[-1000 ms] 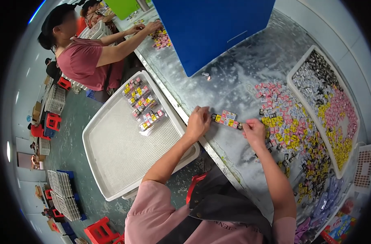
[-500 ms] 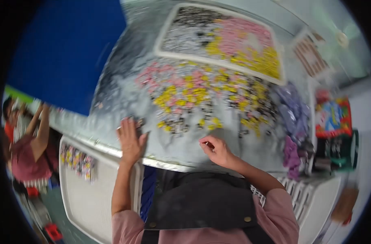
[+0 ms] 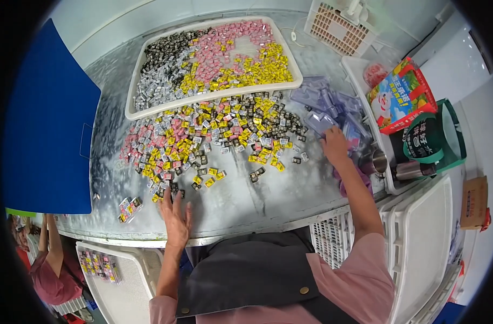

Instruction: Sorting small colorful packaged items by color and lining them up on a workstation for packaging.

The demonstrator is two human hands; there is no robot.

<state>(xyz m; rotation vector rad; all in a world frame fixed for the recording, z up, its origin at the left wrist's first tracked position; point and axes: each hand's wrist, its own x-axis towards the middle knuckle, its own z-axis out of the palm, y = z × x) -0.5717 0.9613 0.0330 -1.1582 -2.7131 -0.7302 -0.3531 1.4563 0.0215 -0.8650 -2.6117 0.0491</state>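
Note:
My left hand (image 3: 176, 221) is over the near left of the metal table, fingers spread. Its fingertips are beside small black wrapped pieces (image 3: 173, 190) at the edge of a loose heap. That heap of little pink, yellow, silver and black packets (image 3: 203, 129) covers the table's middle. On the right, my right hand (image 3: 336, 146) reaches to a pile of clear, purplish plastic cases (image 3: 327, 102). Its fingertips touch a case, thumb and fingers apart. Left of my left hand lies a small clear pack (image 3: 129, 209) filled with mixed pieces.
Behind the heap stands a white tray (image 3: 214, 96) of pieces sorted by colour. A blue panel (image 3: 52, 129) rises at left. At right are a metal cup (image 3: 373, 162), a colourful bag (image 3: 400, 97) and a green bag (image 3: 446, 137). A white tray (image 3: 122, 294) with filled packs sits below left; another person (image 3: 57, 270) is beyond.
My right hand has moved from the table's near middle rightward and away to the plastic cases. My left hand stays near the left edge. The view has turned and sharpened.

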